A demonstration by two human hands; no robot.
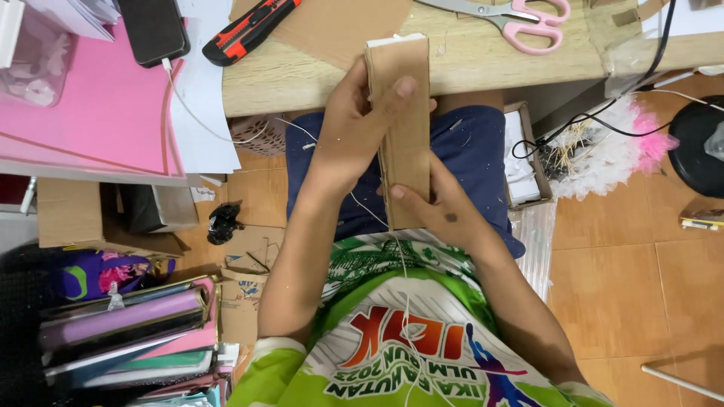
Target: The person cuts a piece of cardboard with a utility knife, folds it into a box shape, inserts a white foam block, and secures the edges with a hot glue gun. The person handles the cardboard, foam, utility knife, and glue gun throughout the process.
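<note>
The cardboard strip [403,120] is a long, narrow rectangle of plain brown board with a matte, slightly fibrous face and a pale, white-edged top end; it appears to be folded or stacked into several layers, though the layer count cannot be told. It is held upright over the person's lap, its upper end overlapping the front edge of the wooden desk [467,56] and its lower end reaching down to the blue shorts [475,147]. The left hand [358,120] is clamped on the upper half of the strip, thumb pressed flat on the front face and fingers wrapped behind. The right hand [441,207] is clamped on the lower end, thumb on the front face near the left edge. The two hands are close together, one above the other, both closed on the same strip. On the desk, well apart from the strip, lie pink-handled scissors [520,19] with bare metal blades and a red-and-black utility knife [253,26] resting on a flat brown cardboard sheet [339,22]. To the left sit a smooth pink sheet [98,113], a dark phone [154,30] and its thin white cable [188,113]. A stack of books [128,332] lies at the lower left. A fluffy white-and-pink feather bundle [611,147] lies on the orange tiled floor [641,264] to the right.
</note>
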